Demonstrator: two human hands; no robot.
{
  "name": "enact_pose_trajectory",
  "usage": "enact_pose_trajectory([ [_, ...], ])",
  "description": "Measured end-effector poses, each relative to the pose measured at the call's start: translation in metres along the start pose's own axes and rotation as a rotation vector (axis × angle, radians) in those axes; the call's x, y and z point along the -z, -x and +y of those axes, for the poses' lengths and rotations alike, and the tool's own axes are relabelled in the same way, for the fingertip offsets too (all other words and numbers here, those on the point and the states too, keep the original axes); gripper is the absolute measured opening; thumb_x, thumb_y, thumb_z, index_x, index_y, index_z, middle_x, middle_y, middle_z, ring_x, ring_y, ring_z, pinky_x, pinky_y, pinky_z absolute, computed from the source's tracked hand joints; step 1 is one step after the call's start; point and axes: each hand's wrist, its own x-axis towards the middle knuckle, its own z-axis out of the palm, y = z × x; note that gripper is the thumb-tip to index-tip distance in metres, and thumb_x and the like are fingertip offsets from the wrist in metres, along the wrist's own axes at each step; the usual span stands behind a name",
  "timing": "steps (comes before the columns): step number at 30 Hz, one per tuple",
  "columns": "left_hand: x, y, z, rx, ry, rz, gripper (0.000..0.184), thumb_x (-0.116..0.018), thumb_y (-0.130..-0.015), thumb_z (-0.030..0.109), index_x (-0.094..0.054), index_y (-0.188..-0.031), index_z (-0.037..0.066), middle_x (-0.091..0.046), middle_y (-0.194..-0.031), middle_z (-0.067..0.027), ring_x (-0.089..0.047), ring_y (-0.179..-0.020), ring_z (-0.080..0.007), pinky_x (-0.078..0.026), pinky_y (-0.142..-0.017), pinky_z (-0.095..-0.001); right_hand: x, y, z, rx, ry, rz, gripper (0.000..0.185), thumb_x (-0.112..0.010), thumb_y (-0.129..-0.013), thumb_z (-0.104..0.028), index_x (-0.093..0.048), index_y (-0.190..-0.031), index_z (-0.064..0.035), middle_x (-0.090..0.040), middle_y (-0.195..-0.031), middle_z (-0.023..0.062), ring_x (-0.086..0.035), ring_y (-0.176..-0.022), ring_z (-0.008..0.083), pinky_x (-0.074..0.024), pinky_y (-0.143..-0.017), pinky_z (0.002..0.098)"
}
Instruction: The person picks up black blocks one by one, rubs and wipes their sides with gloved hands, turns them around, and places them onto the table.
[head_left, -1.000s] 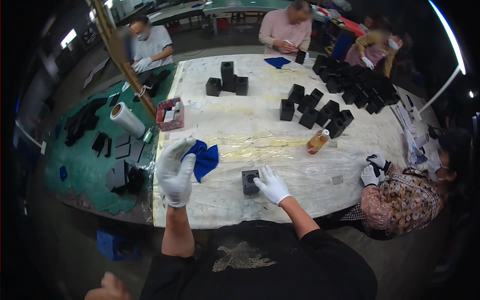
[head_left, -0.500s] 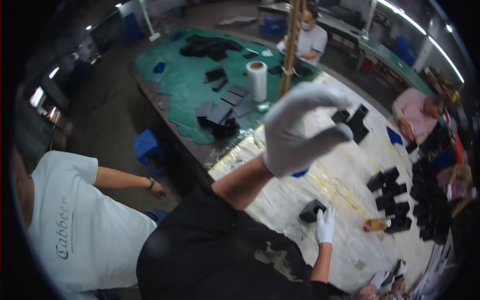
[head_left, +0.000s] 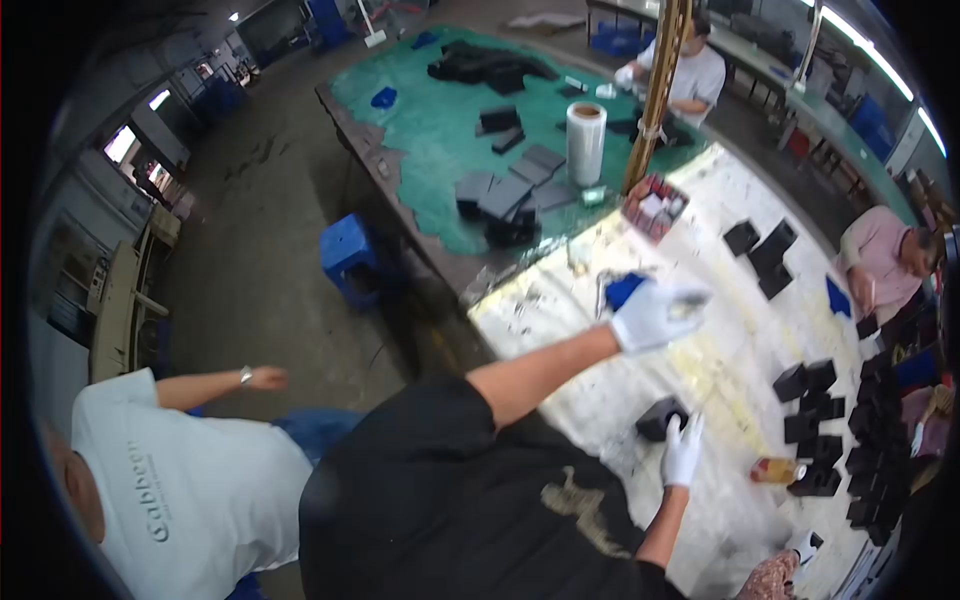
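Note:
My left hand (head_left: 660, 316), in a white glove, is stretched out over the table with fingers curved and thumb apart. Nothing held in it can be made out. Just behind it lies a crumpled blue cloth (head_left: 625, 290). My right hand (head_left: 683, 450), also gloved in white, has its fingers at the near edge of a small black box (head_left: 656, 420) resting on the table. The box's dark opening shows by the fingertips.
Rows of black boxes (head_left: 868, 450) and a bottle of amber liquid (head_left: 777, 470) stand on the pale-covered table (head_left: 730, 350). A red tray (head_left: 655, 207), a wooden post (head_left: 655, 100) and a plastic-wrap roll (head_left: 586, 145) are farther off. Co-workers are nearby; a blue stool (head_left: 350, 250) stands left.
My left hand has come down from near the camera toward the table. My right hand stays at the black box. The whole view has shifted, and the co-worker at left is lower in it.

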Motion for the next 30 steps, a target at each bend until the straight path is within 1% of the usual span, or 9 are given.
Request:
enact_pose_trajectory([
  [5,-0.065,0.090,-0.139,0.175,-0.295,-0.539,0.093,-0.080,-0.079,0.028,-0.032,-0.155,0.006,-0.043,-0.153,-0.0216,-0.048,-0.137,-0.0314,-0.041,-0.112,-0.0398,-0.004,0.002,-0.008,0.149,0.156,0.021,0.072,-0.048,-0.103,-0.046,-0.036,-0.151,0.0062,-0.031,-0.158,0.0312,-0.030,-0.146,0.0468,-0.0220,-0.123,0.0469],
  [7,-0.132,0.153,-0.187,0.415,0.459,-0.677,0.102,-0.084,-0.074,0.029,-0.029,-0.156,0.006,-0.041,-0.155,-0.0212,-0.043,-0.141,-0.0326,-0.036,-0.116,-0.0418,-0.010,-0.002,-0.005,0.184,0.365,-0.094,0.073,-0.046,-0.102,-0.049,-0.037,-0.151,0.0057,-0.032,-0.157,0.0314,-0.030,-0.146,0.0468,-0.0226,-0.122,0.0483],
  [9,-0.114,0.126,-0.181,0.118,0.086,-0.695,0.110,-0.090,-0.067,0.027,-0.030,-0.157,0.007,-0.041,-0.156,-0.0191,-0.039,-0.144,-0.0320,-0.031,-0.120,-0.0435,-0.021,-0.001,-0.012,0.264,0.508,-0.053,0.076,-0.048,-0.100,-0.051,-0.038,-0.149,0.0066,-0.036,-0.155,0.0304,-0.034,-0.145,0.0458,-0.0226,-0.121,0.0559],
  [13,-0.129,0.129,-0.168,0.259,0.251,-0.789,0.124,-0.094,-0.055,0.019,-0.026,-0.157,0.004,-0.041,-0.157,-0.0189,-0.037,-0.147,-0.0284,-0.030,-0.121,-0.0414,-0.032,0.000,-0.015,0.321,0.536,0.019,0.078,-0.050,-0.098,-0.052,-0.038,-0.149,0.0056,-0.036,-0.156,0.0288,-0.031,-0.146,0.0446,-0.0198,-0.122,0.0550],
  [17,-0.180,0.139,-0.181,-0.011,0.143,-0.452,0.120,-0.091,-0.054,0.016,-0.029,-0.156,0.006,-0.047,-0.152,-0.0195,-0.048,-0.138,-0.0288,-0.038,-0.116,-0.0397,-0.023,-0.033,-0.023,0.191,0.442,-0.036,0.080,-0.051,-0.098,-0.052,-0.036,-0.151,0.0054,-0.032,-0.159,0.0269,-0.027,-0.149,0.0411,-0.0171,-0.123,0.0539],
  [19,-0.154,0.119,-0.160,0.314,0.193,-0.753,0.104,-0.089,-0.055,0.021,-0.042,-0.146,0.005,-0.060,-0.136,-0.0199,-0.058,-0.125,-0.0337,-0.046,-0.108,-0.0404,-0.021,-0.039,-0.004,0.149,0.365,0.051,0.078,-0.051,-0.097,-0.050,-0.037,-0.151,0.0056,-0.033,-0.158,0.0275,-0.028,-0.149,0.0406,-0.0179,-0.123,0.0516],
  [21,-0.171,0.132,-0.190,0.304,0.092,-0.580,0.095,-0.091,-0.050,0.024,-0.052,-0.134,0.005,-0.064,-0.124,-0.0212,-0.062,-0.116,-0.0360,-0.049,-0.102,-0.0427,-0.021,-0.013,-0.012,0.213,0.460,-0.010,0.078,-0.052,-0.097,-0.050,-0.037,-0.151,0.0045,-0.032,-0.159,0.0274,-0.029,-0.148,0.0428,-0.0192,-0.123,0.0508],
  [26,-0.199,0.160,-0.245,0.339,0.459,-0.536,0.046,-0.058,-0.094,0.023,-0.056,-0.138,0.008,-0.063,-0.135,-0.0109,-0.058,-0.123,-0.0252,-0.039,-0.114,-0.0411,-0.041,-0.034,-0.017,0.382,0.447,0.055,0.078,-0.054,-0.094,-0.053,-0.042,-0.147,0.0032,-0.044,-0.151,0.0267,-0.039,-0.142,0.0412,-0.0230,-0.121,0.0523],
  [30,-0.166,0.126,-0.183,0.384,0.233,-0.714,0.096,-0.095,-0.052,0.029,-0.050,-0.134,0.005,-0.065,-0.123,-0.0172,-0.063,-0.112,-0.0284,-0.051,-0.101,-0.0408,-0.008,-0.041,0.017,0.077,0.331,0.084,0.085,-0.051,-0.093,-0.062,-0.044,-0.145,0.0055,-0.042,-0.151,0.0289,-0.037,-0.143,0.0429,-0.0241,-0.120,0.0536],
])
